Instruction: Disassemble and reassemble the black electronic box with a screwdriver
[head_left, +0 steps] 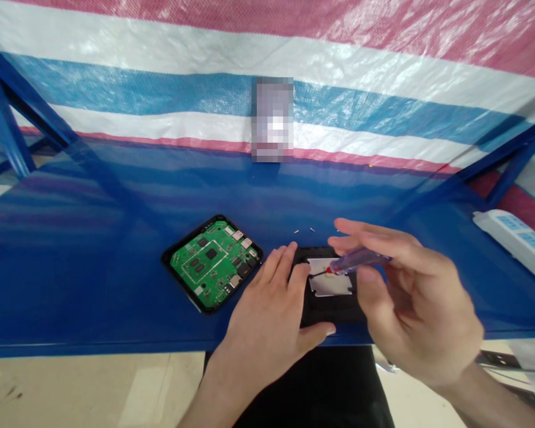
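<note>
One screwdriver (361, 259), in the closed fingers of the right hand (421, 297), points to the left side of a silvery plate (332, 287) on a black cover (330, 310), lower right of centre; the left hand (274, 312), fingers parted, braces the cover. Screw work appears in hand, calling for a steady tip.

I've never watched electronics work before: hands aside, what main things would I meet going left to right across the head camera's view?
Green circuit board → pixelated object → silver plate → white power strip.
</note>
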The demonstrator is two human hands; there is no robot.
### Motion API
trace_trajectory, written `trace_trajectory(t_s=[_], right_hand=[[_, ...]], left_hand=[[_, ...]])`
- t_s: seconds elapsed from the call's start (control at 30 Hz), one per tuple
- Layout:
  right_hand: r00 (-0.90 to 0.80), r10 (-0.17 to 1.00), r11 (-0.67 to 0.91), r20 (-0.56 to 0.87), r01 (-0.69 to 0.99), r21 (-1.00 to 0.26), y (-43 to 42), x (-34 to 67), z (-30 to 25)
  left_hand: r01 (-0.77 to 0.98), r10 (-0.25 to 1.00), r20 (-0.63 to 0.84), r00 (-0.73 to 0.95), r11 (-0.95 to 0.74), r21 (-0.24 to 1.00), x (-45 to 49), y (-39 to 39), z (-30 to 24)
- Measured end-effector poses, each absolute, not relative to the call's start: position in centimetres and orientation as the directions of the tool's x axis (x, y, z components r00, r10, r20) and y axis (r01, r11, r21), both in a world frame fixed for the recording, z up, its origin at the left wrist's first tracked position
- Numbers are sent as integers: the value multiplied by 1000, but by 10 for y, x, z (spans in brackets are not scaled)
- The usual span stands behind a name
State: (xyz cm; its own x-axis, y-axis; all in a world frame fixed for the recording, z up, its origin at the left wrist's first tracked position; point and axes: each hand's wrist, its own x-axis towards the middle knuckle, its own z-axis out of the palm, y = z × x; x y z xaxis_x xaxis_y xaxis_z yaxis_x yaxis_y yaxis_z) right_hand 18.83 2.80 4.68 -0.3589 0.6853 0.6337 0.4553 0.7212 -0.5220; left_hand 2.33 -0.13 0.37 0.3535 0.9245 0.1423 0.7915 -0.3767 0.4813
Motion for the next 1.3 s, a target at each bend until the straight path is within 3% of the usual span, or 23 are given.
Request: trace_trajectory(t_s=[0.17,0.4,0.53,0.67,0.97,1.07,1.13,1.17,1.3], right_hand=[[-347,601,765,720,511,-392,30,194,46],[-257,682,694,684,522,-496,28,207,37],[-197,659,718,726,453,-529,32,214,34],[-22,605,725,796,429,-539,37,224,31],[290,723,410,627,551,-727,34,275,15],[229,751,332,620,680,-654,36,296,7],[47,779,335,626,812,-477,40,305,3],[-1,738,356,675,850,-388,42,308,1],[-146,711,414,688,877,-241,49,311,-3]], left_hand=[[791,926,129,355,-371,486,23,-1,4],[796,928,113,356,-364,483,23,-1,5],[795,928,98,360,-359,489,22,-1,6],[797,931,85,354,-348,494,23,0,7],[798,936,46,348,-322,509,23,-1,8],[804,938,45,343,-318,502,23,-1,8],[809,941,46,337,-314,497,22,-1,7],[811,942,48,332,-311,495,22,-1,6],[817,950,62,305,-294,495,22,-2,4]])
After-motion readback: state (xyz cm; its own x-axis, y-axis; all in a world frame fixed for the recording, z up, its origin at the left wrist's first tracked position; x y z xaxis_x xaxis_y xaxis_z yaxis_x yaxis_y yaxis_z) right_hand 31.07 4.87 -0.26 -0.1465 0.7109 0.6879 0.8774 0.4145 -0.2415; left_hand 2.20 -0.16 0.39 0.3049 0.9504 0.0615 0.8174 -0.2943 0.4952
